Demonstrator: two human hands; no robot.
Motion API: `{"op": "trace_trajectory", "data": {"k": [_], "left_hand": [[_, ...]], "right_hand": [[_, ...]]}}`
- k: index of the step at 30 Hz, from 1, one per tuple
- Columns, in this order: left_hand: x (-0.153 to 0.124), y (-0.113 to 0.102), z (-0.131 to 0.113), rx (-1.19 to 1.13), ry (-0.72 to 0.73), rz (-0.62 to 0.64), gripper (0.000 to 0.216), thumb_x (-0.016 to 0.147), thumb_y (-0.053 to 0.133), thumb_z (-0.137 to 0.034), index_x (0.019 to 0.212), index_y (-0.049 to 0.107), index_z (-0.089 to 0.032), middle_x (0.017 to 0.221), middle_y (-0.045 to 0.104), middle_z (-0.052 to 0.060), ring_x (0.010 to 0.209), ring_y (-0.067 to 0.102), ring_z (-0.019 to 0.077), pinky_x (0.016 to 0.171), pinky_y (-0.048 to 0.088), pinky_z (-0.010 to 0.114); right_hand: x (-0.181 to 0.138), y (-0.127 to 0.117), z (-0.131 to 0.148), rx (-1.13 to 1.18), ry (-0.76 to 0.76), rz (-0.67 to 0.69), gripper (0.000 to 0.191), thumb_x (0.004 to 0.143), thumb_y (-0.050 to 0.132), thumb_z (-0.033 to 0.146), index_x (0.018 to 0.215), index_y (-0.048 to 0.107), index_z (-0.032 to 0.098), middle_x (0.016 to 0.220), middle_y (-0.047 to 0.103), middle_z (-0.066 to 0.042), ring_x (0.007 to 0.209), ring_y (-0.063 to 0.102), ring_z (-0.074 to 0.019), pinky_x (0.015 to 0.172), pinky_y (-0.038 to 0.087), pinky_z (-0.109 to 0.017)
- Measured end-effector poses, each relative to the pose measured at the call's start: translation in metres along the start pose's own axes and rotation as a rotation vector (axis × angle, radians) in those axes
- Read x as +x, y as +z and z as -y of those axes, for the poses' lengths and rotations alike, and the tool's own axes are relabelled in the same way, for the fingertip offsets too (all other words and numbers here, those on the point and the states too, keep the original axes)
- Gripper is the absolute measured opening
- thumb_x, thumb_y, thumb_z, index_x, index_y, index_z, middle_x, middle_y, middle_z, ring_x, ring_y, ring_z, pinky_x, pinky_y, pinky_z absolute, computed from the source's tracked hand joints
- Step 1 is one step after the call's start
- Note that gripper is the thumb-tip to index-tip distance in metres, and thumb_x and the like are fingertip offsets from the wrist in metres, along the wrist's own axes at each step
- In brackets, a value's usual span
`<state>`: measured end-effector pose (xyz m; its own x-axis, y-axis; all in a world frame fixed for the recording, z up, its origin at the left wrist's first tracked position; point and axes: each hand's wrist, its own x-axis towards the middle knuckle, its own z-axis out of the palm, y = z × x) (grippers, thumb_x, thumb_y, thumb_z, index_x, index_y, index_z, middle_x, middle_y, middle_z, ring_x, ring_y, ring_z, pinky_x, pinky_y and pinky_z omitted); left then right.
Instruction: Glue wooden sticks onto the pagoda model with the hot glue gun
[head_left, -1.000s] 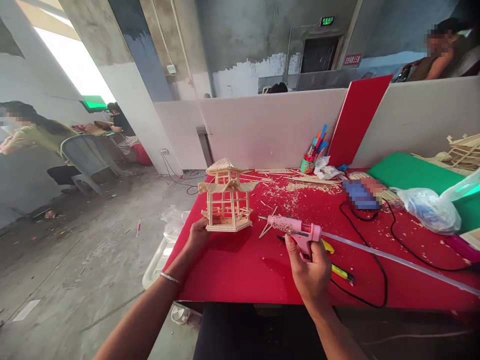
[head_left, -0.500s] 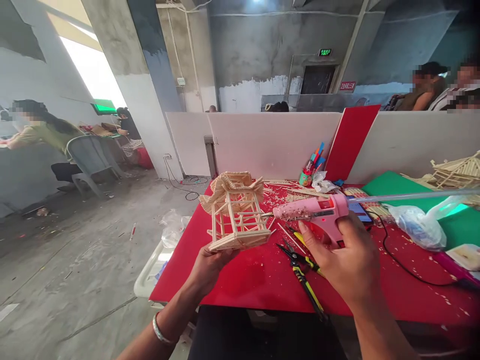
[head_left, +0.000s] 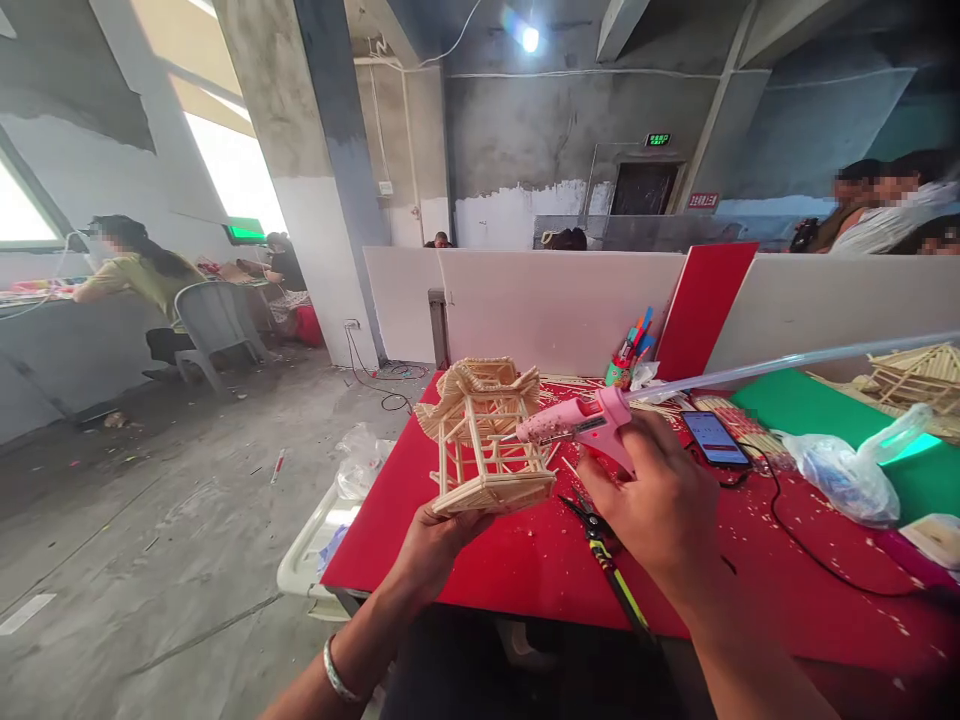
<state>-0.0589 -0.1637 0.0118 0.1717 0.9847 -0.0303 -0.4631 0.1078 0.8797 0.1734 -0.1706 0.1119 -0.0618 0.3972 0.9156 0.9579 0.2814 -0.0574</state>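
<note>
My left hand [head_left: 436, 543] grips the base of a small pavilion model made of wooden sticks [head_left: 484, 432], held tilted above the red table [head_left: 525, 565]. My right hand [head_left: 660, 505] is closed round the handle of a pink glue gun [head_left: 577, 423]. The gun's nozzle points left and sits at the model's side frame. A long clear glue stick [head_left: 795, 362] sticks out behind the gun to the right.
Yellow-handled pliers [head_left: 609, 560] lie under my right hand. A phone [head_left: 714, 437], a black cord, a plastic bag [head_left: 847, 470], a pen cup [head_left: 628, 352], loose sticks, a green board and another stick model [head_left: 911, 375] lie beyond. People sit at the left and behind the white partition.
My left hand lifted the model off the table and tilted it. My right hand raised the glue gun from the table and brought its nozzle up against the model.
</note>
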Motion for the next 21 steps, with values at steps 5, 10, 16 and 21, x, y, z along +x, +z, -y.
{"op": "trace_trajectory", "data": {"k": [5,10,16,21], "left_hand": [[-0.0028,0.0002,0.0035,-0.012,-0.004,0.008,0.038,0.066,0.085,-0.033,0.096,0.078,-0.011,0.105,0.075,0.015,0.108,0.066,0.0348,0.107,0.044,0.050],[-0.0021,-0.0021,0.0089,0.013,-0.020,-0.012,0.040,0.065,0.085,-0.032,0.098,0.077,-0.010,0.106,0.075,0.016,0.106,0.067,0.0342,0.106,0.045,0.049],[-0.0019,-0.0003,0.0083,0.023,-0.030,-0.015,0.042,0.067,0.084,-0.033,0.100,0.076,-0.009,0.110,0.074,0.017,0.110,0.065,0.0347,0.106,0.045,0.048],[-0.0022,-0.0012,0.0088,0.027,-0.035,-0.021,0.042,0.066,0.085,-0.034,0.100,0.076,-0.009,0.109,0.074,0.016,0.110,0.065,0.0345,0.106,0.046,0.047]], "right_hand": [[-0.0009,0.0009,0.0021,-0.021,-0.029,-0.005,0.029,0.079,0.060,0.026,0.107,0.061,0.020,0.093,0.065,-0.001,0.066,0.057,-0.0102,0.051,0.037,-0.024],[-0.0010,0.0000,0.0027,-0.032,-0.041,-0.007,0.024,0.079,0.060,0.025,0.102,0.062,0.018,0.096,0.067,-0.002,0.063,0.057,-0.0096,0.049,0.035,-0.024],[-0.0022,0.0005,0.0020,-0.022,-0.052,0.003,0.025,0.080,0.059,0.023,0.105,0.063,0.018,0.098,0.068,-0.003,0.064,0.058,-0.0100,0.050,0.036,-0.023],[-0.0027,0.0009,0.0022,-0.037,-0.048,0.016,0.024,0.081,0.059,0.023,0.104,0.063,0.018,0.094,0.068,-0.002,0.065,0.059,-0.0106,0.049,0.035,-0.024]]}}
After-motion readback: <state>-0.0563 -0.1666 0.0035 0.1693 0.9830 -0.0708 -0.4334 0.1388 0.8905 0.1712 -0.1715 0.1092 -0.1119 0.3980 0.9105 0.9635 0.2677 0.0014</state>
